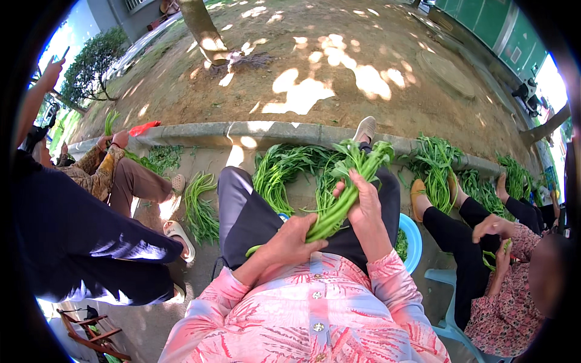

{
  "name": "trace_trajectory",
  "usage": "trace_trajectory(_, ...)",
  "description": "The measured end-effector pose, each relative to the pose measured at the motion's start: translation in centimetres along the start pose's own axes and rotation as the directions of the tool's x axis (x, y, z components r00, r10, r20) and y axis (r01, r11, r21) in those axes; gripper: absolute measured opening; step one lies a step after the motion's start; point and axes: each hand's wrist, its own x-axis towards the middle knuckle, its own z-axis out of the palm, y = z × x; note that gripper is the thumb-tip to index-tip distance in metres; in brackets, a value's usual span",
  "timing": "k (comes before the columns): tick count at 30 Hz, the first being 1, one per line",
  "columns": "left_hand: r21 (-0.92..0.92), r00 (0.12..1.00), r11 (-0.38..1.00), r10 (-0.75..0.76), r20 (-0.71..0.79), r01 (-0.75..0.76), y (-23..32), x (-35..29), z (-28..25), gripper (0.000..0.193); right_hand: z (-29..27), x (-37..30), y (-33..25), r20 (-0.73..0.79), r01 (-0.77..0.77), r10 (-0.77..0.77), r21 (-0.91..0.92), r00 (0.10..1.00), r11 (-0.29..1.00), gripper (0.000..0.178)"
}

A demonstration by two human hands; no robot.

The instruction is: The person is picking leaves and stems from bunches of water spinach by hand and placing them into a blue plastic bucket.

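Note:
A bunch of long-stemmed leafy greens (339,209) slants across my lap, its leafy tops up and to the right. Around the lower stems my left hand (293,241) is closed. My right hand (365,209) grips the same bunch higher up, just below the leaves, its thumb and fingers on either side. One stem end pokes out to the left past my left wrist. On the ground beyond my knees lies a heap of the same greens (279,181). Partly hidden by my right leg, a light blue basin (414,242) holds green leaves.
A concrete kerb (284,131) runs beyond my feet. More piles of greens lie at left (200,209) and right (439,172). A person in a floral top (511,302) sits close on my right; another in dark trousers (103,248) is on my left. A tree trunk (203,30) rises behind the kerb.

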Motion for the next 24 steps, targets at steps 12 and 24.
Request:
trace_trajectory(12, -0.9, 0.949, 0.388, -0.152, -0.276, -0.2, -2.0, 4.2, -6.4, 0.02, 3.2, -0.6, -1.0, 0.324, 0.288, -0.119, -0.542, 0.938, 0.789, 0.035)
trace_trajectory(24, -0.872, 0.877, 0.389, -0.248, -0.41, -0.298, -0.2, 5.5, -5.7, 0.009, 4.7, -4.0, 1.2, 0.771, 0.773, -0.057, -0.633, 0.634, 0.039, 0.067)
